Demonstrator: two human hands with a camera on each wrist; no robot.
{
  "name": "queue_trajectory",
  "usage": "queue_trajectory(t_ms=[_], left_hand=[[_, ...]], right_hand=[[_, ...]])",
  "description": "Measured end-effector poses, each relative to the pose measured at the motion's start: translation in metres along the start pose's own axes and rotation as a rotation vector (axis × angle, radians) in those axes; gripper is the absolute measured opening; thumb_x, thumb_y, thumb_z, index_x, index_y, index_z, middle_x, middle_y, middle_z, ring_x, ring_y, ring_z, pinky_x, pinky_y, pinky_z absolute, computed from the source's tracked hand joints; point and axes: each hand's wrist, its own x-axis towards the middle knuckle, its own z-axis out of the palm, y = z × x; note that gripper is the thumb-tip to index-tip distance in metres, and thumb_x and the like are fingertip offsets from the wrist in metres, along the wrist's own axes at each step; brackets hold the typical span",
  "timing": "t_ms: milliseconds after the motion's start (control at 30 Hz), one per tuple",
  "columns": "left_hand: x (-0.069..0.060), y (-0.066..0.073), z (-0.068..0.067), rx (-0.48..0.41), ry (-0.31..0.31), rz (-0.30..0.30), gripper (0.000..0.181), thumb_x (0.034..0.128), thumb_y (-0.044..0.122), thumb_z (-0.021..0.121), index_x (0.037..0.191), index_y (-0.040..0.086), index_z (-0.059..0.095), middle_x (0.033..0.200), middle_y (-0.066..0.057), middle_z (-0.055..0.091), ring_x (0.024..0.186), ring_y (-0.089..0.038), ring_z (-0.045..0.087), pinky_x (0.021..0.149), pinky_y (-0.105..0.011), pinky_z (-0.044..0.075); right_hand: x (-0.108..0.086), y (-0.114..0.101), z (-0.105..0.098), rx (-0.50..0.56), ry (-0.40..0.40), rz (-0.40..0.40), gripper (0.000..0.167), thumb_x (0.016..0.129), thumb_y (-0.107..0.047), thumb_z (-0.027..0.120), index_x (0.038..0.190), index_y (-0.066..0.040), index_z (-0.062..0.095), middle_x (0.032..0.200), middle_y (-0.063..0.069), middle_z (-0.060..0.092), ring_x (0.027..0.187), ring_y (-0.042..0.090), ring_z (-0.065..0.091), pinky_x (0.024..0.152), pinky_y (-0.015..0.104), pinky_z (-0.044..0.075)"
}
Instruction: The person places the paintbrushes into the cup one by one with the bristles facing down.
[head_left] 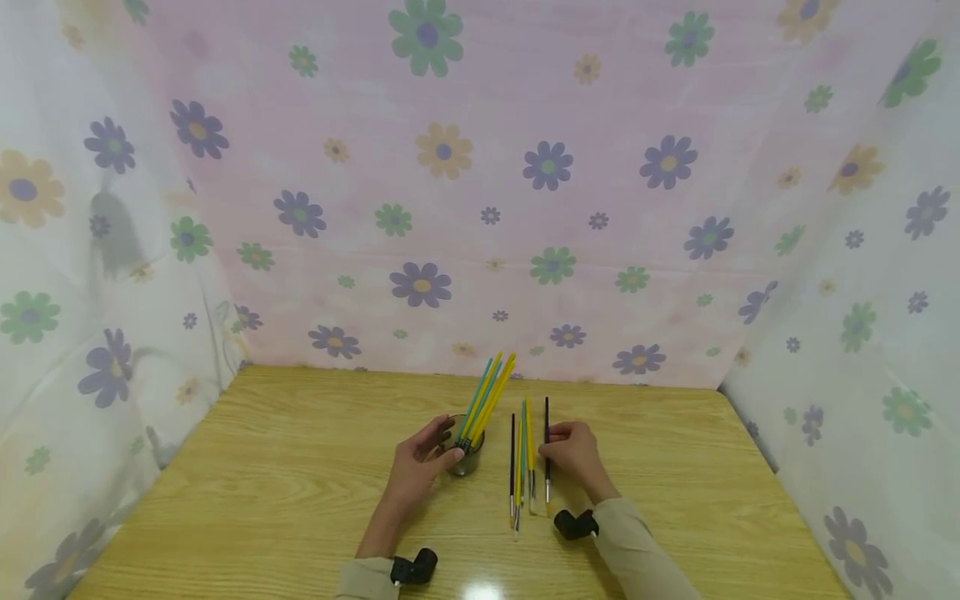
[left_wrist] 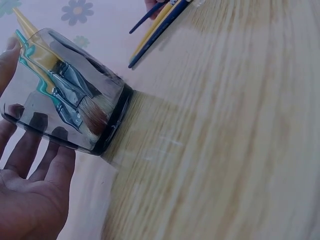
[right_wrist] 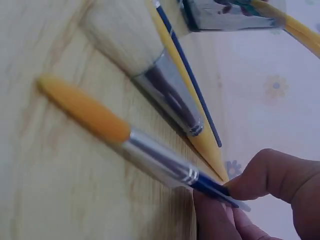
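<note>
A smoky transparent cup [head_left: 463,462] stands on the table with several yellow and teal brushes [head_left: 487,400] in it, bristles down. My left hand [head_left: 412,471] curls its fingers and thumb round the cup; the left wrist view shows the bristles [left_wrist: 92,115] through its wall. To the right, my right hand [head_left: 576,454] pinches the handle of a dark brush [head_left: 547,433] between thumb and fingers. In the right wrist view this brush has orange bristles [right_wrist: 85,107] and a silver ferrule. Several more brushes [head_left: 522,458] lie side by side between cup and right hand.
The wood-grain table [head_left: 300,467] reaches back to a flowered cloth [head_left: 487,167], which also hangs at both sides. Black wrist cameras sit on the left sleeve [head_left: 367,579] and the right sleeve [head_left: 637,550].
</note>
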Motion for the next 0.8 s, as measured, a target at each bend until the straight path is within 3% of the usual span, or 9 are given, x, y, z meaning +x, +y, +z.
queue_trajectory(t_ms=[233,533,800], left_hand=[[-0.001,0.001,0.000,-0.002,-0.002,-0.008,0.069,0.0905,0.007,0.077,0.152,0.003,0.046,0.152,-0.012,0.052,0.141,-0.034,0.047,0.120,-0.050,0.037],[-0.002,0.003,-0.001,-0.004,0.002,0.000,0.069,0.0907,0.007,0.077,0.152,0.002,0.045,0.152,-0.012,0.052,0.142,-0.035,0.047,0.119,-0.051,0.038],[-0.002,0.003,0.000,-0.012,-0.003,0.004,0.070,0.0907,0.007,0.077,0.153,0.003,0.045,0.152,-0.014,0.051,0.142,-0.036,0.046,0.119,-0.050,0.039]], right_hand=[[-0.010,0.005,-0.005,0.265,-0.045,0.072,0.044,0.083,0.005,0.070,0.126,0.014,0.063,0.109,0.022,0.068,0.084,0.018,0.068,0.072,0.033,0.064],[-0.019,0.006,-0.001,0.622,-0.071,0.020,0.052,0.091,0.011,0.063,0.141,0.014,0.048,0.132,0.031,0.053,0.093,0.020,0.069,0.080,0.030,0.064],[-0.029,-0.002,0.007,0.819,-0.050,-0.066,0.054,0.095,0.013,0.058,0.145,0.015,0.037,0.128,0.020,0.052,0.104,0.022,0.070,0.087,0.028,0.062]])
